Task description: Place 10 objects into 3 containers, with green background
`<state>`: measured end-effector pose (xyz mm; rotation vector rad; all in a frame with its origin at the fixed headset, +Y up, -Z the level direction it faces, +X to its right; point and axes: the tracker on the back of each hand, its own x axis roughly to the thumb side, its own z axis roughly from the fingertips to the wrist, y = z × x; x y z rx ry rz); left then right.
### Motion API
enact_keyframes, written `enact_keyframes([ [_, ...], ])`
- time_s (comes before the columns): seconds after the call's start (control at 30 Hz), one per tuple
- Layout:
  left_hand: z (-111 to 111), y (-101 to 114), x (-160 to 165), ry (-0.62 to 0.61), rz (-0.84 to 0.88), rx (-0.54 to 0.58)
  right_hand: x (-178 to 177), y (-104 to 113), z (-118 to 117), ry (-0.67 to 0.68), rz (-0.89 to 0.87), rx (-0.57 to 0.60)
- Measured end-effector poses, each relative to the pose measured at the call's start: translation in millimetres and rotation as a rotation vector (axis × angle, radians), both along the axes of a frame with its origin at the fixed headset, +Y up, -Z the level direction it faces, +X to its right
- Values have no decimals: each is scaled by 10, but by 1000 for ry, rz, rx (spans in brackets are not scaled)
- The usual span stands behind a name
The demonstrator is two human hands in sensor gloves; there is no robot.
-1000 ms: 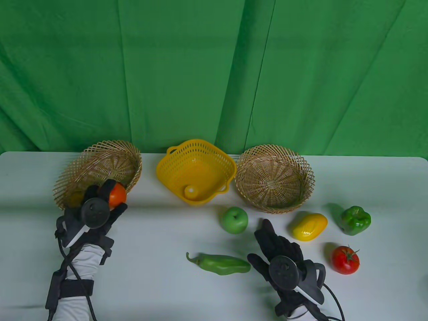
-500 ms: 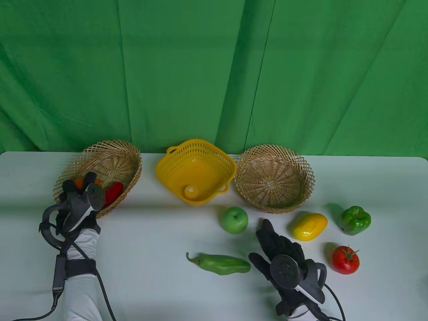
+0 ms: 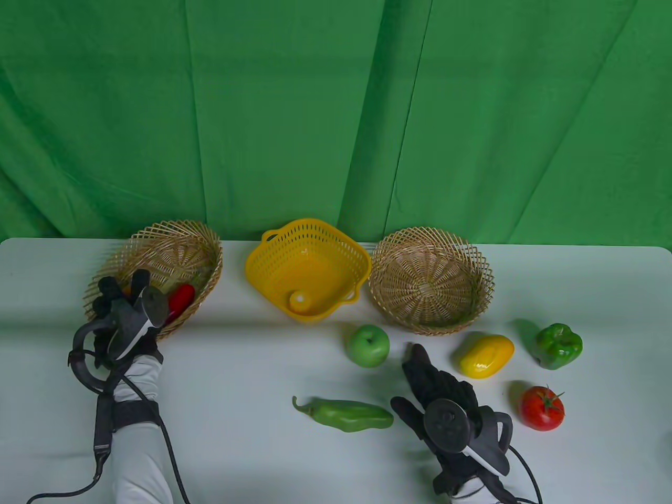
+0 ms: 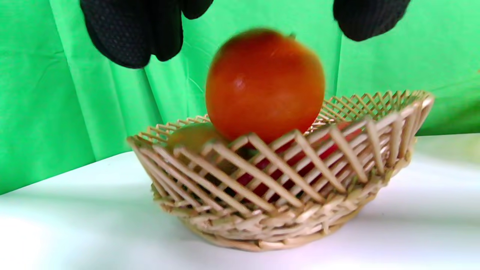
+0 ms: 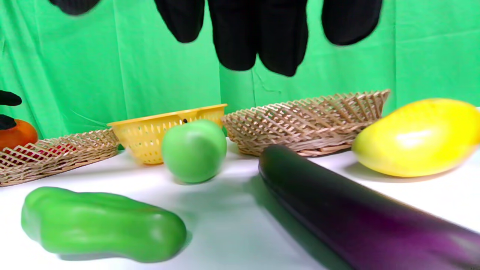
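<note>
Now: orange fruit loose above the left wicker basket

Just beneath the spread fingers of the left grip, an orange fruit is seen, untouched by the glove, at the near rim of the left wicker basket, with a red item lying inside. Farther right stands the yellow plastic basket, then the right wicker basket. The right grip is held wide over an eggplant on the worktop; a green pepper lies to its left, a green apple and mango beyond.

Creased green cloth backdrop, white table, soft even light
</note>
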<state>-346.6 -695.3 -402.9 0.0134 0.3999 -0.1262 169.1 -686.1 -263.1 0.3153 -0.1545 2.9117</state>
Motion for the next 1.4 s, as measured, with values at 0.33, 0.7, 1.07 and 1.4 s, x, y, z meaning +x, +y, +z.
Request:
enact_keyframes([
  [0.33, 258, 232, 61, -159, 122, 92, -43, -22, -1, 20, 2, -12],
  [0.7, 860, 257, 224, -394, 243, 181, -100, -70, -6, 45, -1, -36],
  [1.07, 1330, 29, 446, -529, 256, 218, -114, -81, -4, 49, 0, -37],
  [1.4, 1375, -195, 397, -529, 241, 169, -145, -121, -6, 62, -6, -60],
])
